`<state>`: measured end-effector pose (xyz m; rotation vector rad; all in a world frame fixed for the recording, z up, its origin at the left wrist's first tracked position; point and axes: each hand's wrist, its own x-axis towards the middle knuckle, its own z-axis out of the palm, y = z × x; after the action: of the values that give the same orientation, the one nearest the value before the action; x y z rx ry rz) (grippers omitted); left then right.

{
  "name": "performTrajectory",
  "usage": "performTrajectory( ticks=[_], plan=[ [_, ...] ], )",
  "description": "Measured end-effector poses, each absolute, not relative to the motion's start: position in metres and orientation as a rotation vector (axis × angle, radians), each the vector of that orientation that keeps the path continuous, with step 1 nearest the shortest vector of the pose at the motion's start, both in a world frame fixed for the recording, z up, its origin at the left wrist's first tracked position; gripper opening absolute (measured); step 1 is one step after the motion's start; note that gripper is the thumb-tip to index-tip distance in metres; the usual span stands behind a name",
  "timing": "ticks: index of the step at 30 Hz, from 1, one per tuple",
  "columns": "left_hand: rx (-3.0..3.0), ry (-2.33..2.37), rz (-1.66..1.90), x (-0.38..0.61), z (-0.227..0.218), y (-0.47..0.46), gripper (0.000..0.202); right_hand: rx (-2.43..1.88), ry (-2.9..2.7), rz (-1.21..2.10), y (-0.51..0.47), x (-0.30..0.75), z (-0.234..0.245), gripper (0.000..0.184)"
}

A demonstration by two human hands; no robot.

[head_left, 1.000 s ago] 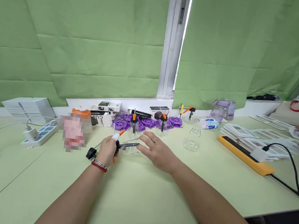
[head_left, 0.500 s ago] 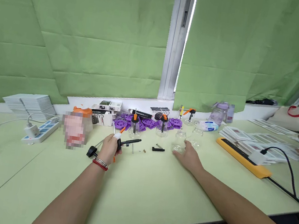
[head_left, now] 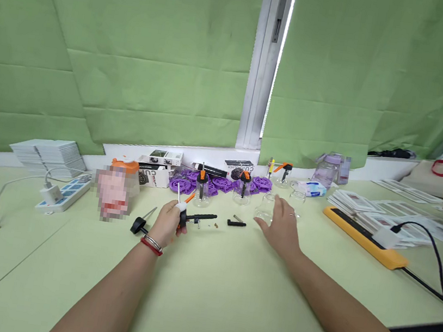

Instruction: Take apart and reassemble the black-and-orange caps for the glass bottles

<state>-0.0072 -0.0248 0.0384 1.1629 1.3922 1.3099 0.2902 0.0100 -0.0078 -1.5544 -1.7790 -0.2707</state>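
A black, white and orange plastic nozzle assembly (head_left: 183,217) is pinched in the grip of the left hand (head_left: 165,225) above the pale-green table (head_left: 205,284). The right hand (head_left: 284,227) has its grip spread beside a clear rounded bottle (head_left: 265,208); between the hands lie a slim black plastic piece (head_left: 236,224) and a coiled metal spring (head_left: 238,218).

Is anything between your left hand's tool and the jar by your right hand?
Yes: a spring and a black piece lie on the table between the tool and the jar.
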Motion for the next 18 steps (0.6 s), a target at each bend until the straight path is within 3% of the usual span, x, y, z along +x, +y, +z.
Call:
performTrajectory(
  ticks=[5,10,15,18],
  plan=[
    [1.227,1.224,1.167,0.012,0.047,-0.040,0.021,-0.853,-2.254,-0.400,-0.031,0.229,0.013,0.045],
    [1.309,1.194,1.114,0.021,0.062,-0.054,0.032,-0.739,-2.269,-0.296,-0.041,0.200,0.025,0.037],
    [1.752,1.459,1.502,0.014,0.077,-0.075,0.035,-0.928,-2.081,0.296,-0.051,0.210,0.058,0.026],
    [1.931,1.341,1.461,0.014,0.071,-0.086,0.043,-1.015,-2.057,0.800,-0.051,0.215,0.067,0.020]
  ],
)
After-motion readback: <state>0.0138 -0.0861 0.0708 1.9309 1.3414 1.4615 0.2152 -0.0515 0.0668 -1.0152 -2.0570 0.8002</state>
